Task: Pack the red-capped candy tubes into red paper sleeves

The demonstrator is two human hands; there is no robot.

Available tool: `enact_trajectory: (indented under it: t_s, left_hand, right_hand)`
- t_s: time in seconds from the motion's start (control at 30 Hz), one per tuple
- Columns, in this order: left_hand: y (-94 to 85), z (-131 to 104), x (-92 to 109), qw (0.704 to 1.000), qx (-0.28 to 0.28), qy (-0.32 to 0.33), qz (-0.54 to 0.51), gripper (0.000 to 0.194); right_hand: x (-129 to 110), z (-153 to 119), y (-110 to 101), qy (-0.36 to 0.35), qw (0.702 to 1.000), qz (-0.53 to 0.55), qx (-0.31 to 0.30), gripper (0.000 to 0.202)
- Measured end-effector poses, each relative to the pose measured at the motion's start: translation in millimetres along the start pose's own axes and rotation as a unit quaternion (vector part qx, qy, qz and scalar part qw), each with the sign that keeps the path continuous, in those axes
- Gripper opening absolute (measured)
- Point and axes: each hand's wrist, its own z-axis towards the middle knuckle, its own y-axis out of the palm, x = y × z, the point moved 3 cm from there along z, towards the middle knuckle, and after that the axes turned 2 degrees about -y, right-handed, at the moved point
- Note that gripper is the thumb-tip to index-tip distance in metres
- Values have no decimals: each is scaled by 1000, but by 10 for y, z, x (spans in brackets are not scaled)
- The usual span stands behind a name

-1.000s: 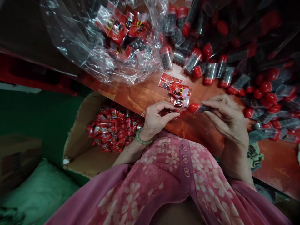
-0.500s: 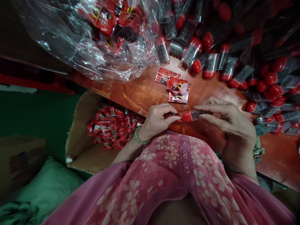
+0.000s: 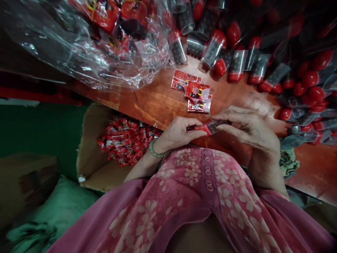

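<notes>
Red and shiny, a little packet [image 3: 207,129] sits between the two hands, over the near part of the table [image 3: 147,109], its left end pinched by the left hand [image 3: 181,133], maybe so it won't slip. Thumb and fingers of the right hand [image 3: 244,130] squeeze a dark tube [image 3: 215,125] that looks partly inside the packet, likely to keep both straight. Flat packets [image 3: 198,90] lie just past the hands and red-capped tubes [image 3: 238,66] beyond, probably for easy grabbing.
</notes>
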Motion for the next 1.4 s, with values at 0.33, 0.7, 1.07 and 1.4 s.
enact_trajectory:
  t_s: [0.33, 0.7, 1.07, 1.4]
  left_hand:
    - [116, 52, -41, 982, -96, -69, -150, 34]
    - [126, 39, -13, 999, -32, -36, -8, 29]
    - [191, 17, -31, 999, -29, -31, -11, 24]
    - [-38, -82, -205, 935, 97, -25, -341, 71]
  right_hand:
    - [121, -104, 132, 19, 999, 37, 20, 18]
    - [111, -154, 153, 30, 998, 37, 36, 17]
    - [182, -137, 256, 55, 990, 127, 10, 13]
    - [296, -154, 437, 168, 901, 334, 218, 36]
